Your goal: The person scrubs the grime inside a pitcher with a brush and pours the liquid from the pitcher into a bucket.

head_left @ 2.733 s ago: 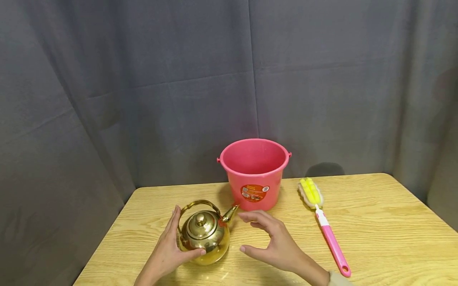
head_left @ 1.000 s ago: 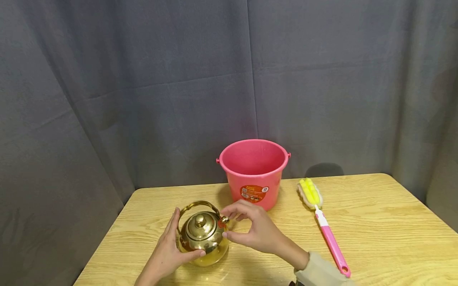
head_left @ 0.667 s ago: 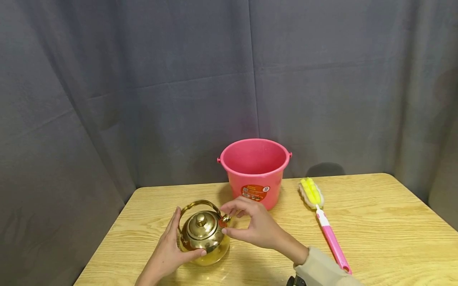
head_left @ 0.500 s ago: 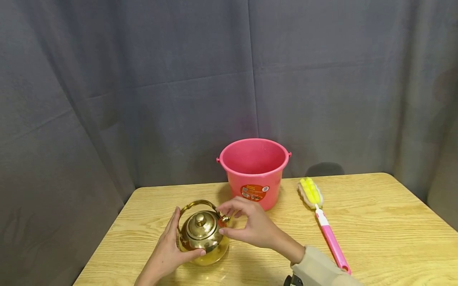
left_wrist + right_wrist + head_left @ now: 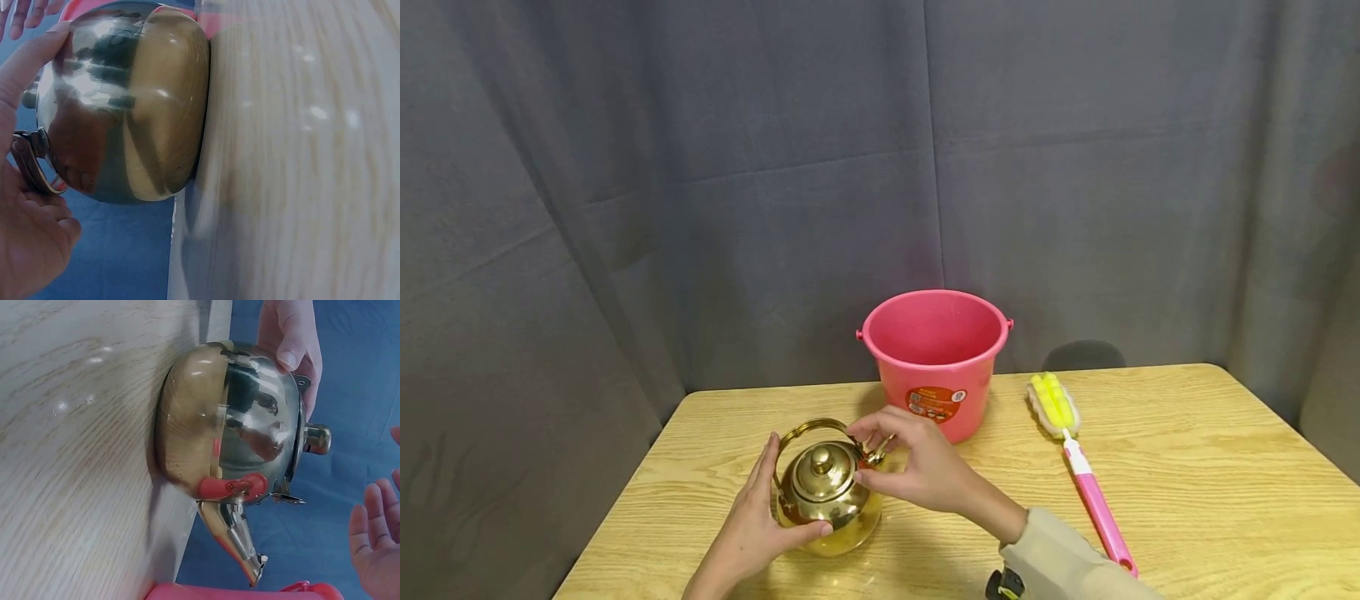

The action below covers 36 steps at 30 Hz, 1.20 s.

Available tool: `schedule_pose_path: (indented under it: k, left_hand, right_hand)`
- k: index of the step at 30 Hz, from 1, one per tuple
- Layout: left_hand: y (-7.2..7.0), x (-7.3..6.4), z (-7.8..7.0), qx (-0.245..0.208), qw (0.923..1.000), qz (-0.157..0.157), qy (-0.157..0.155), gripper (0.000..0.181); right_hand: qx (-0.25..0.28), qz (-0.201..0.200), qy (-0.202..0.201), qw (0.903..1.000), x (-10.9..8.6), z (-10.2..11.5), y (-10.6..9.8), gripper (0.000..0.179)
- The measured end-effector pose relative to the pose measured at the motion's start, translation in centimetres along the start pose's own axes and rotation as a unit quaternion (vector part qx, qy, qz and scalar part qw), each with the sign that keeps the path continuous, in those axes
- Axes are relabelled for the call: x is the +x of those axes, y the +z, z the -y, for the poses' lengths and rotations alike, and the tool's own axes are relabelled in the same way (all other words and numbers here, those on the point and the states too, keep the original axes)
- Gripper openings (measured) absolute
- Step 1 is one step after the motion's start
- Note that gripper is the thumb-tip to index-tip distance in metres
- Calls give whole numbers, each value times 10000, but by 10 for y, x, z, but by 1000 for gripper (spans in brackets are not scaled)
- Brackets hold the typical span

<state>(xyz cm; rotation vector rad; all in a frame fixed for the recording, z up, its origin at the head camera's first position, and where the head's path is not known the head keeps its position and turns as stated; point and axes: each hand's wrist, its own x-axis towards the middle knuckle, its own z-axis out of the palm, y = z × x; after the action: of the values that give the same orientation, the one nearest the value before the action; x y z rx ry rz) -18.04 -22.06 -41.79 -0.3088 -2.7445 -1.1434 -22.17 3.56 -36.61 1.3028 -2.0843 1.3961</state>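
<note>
A shiny golden kettle (image 5: pixel 838 521) with a knobbed lid (image 5: pixel 822 472) stands upright on the table. My left hand (image 5: pixel 748 521) holds it from the left, the thumb on its rounded body and the fingers along the handle side; the left wrist view shows the thumb (image 5: pixel 31 62) against the metal. Above the kettle's spout side hovers my right hand (image 5: pixel 917 462), thumb and fingers spread apart with nothing between them. In the right wrist view its fingers (image 5: pixel 378 519) are clear of the lid knob (image 5: pixel 317 439). Part of the spout is hidden in the head view.
Behind the spout is a pink bucket (image 5: pixel 895 375) with a round label. To the right lies a cleaning brush (image 5: pixel 1093 500) with a yellow sponge head and pink handle. A grey curtain (image 5: pixel 805 208) hangs behind the wooden table (image 5: pixel 1210 467).
My right hand has come leftward from beside the kettle to over the spout, then drifted slightly toward the lid. The left hand and kettle have stayed in place.
</note>
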Motion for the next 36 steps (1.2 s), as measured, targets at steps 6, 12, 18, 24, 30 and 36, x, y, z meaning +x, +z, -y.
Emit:
schedule_pose_path:
  k: [6,12,18,24,30,36]
  left_hand:
    - [0,0,-1,-54,10000,2,33,129]
    - [1,0,-2,-105,9999,76,-36,129]
    - [0,0,-1,-114,9999,69,-85,129]
    - [-1,-2,0,-83,9999,40,-123,130]
    - [-2,-2,0,-101,9999,67,-118,129]
    - [-2,-1,-1,-132,9997,122,-145,129]
  right_hand:
    - [-32,186,130,9997,2,-3,2,38]
    - [-73,367,184,9991,4,-6,5,34]
    - [86,484,257,9985,9,-6,10,33]
    - [113,631,408,9971,15,-7,15,30]
    - [201,716,469,9961,16,-10,19,28]
    - [-84,842,294,9960,18,-12,21,30]
